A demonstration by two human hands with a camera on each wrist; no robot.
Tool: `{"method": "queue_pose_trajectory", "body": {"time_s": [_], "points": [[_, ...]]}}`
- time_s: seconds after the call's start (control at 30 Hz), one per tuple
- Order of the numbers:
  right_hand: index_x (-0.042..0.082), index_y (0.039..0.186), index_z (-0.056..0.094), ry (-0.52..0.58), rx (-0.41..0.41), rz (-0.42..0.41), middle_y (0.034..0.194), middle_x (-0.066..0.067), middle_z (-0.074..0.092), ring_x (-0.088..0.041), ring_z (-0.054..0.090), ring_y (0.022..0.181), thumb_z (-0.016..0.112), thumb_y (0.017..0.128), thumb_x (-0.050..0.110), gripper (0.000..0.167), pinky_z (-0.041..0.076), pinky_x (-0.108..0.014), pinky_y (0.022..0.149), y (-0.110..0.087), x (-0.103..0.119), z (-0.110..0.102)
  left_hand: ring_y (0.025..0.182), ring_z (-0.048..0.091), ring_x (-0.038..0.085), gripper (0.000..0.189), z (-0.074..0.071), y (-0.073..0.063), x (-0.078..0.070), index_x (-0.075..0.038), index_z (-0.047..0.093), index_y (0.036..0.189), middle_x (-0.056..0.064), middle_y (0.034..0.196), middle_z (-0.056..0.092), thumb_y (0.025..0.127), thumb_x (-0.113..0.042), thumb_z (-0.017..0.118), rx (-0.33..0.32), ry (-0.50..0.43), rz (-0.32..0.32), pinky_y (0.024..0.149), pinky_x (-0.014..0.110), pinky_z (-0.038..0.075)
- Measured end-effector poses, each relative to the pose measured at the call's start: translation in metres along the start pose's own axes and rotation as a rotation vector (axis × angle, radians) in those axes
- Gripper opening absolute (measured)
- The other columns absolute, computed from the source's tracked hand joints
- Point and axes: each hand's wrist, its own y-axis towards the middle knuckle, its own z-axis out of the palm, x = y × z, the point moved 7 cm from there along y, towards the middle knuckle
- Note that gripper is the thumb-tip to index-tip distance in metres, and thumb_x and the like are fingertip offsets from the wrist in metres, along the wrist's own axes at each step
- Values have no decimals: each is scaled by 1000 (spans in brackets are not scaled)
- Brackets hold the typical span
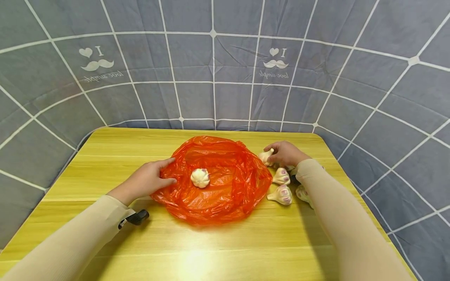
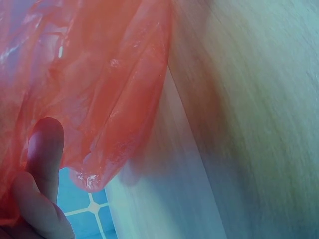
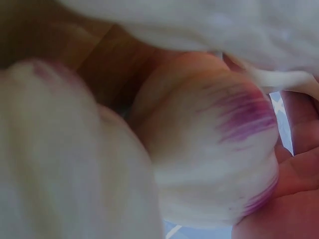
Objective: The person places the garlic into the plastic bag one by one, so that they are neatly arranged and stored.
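A red plastic bag [image 1: 218, 199] lies spread on the table with its mouth facing up. One white garlic bulb [image 1: 200, 178] sits inside it. At the bag's left rim my left hand [image 1: 145, 181] holds the film, thumb and index finger apart; its fingers [image 2: 46, 149] lie against the film in the left wrist view. Beyond the bag's right side my right hand [image 1: 286, 153] grips another garlic bulb [image 1: 266, 157] with its stem up. Purple-streaked bulbs [image 3: 214, 144] fill the right wrist view close to the palm.
Two garlic bulbs [image 1: 282, 176] lie between the bag and my right forearm. Another bulb [image 1: 303, 194] is partly hidden by the sleeve. The wooden table [image 1: 225, 249] ends at a grey-blue tiled-pattern cloth [image 1: 232, 101] behind and at the sides.
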Motion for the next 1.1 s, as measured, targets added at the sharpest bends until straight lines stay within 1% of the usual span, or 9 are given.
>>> {"method": "queue_pose_trajectory", "body": {"time_s": [0.17, 0.37, 0.53, 0.63, 0.8, 1.1], "points": [[4, 141, 65, -9, -11, 6, 95, -10, 69, -16, 57, 61, 75, 96, 10, 47, 52, -28, 56, -5, 1, 2, 59, 63, 13, 80, 2, -2, 2, -1, 38, 162, 27, 129, 68, 96, -27, 77, 4, -3, 4, 59, 30, 58], [4, 141, 65, -2, -21, 12, 94, -8, 67, -15, 55, 59, 76, 96, 11, 47, 51, -27, 55, -8, 0, 3, 62, 63, 13, 80, 2, -3, 3, -1, 39, 161, 27, 132, 67, 96, -26, 77, 0, -1, 11, 62, 30, 58], [4, 141, 66, 5, -33, 9, 95, -8, 67, -15, 56, 62, 76, 96, 12, 47, 50, -27, 57, -11, 0, 5, 63, 64, 13, 80, 4, -5, 4, -1, 39, 161, 27, 132, 67, 96, -26, 77, 2, -7, 13, 61, 29, 59], [4, 141, 66, 13, -39, 8, 95, -9, 68, -16, 57, 65, 76, 96, 11, 46, 51, -26, 58, -12, 0, 6, 61, 64, 13, 80, 4, -5, 4, -2, 39, 161, 26, 130, 68, 95, -27, 78, 0, -5, 15, 60, 28, 58], [4, 141, 65, 31, -31, 14, 96, -10, 67, -15, 57, 63, 76, 96, 11, 47, 51, -27, 56, -11, -1, 7, 60, 63, 13, 81, 3, -6, 3, -1, 39, 161, 25, 127, 69, 96, -27, 78, 1, -1, 20, 59, 29, 58], [4, 140, 66, 40, -35, 14, 97, -9, 64, -16, 54, 59, 76, 96, 11, 46, 51, -28, 55, -11, -2, 6, 62, 63, 12, 81, 1, -6, 1, -1, 39, 161, 28, 133, 67, 96, -28, 78, 1, 2, 25, 61, 29, 59]]}}
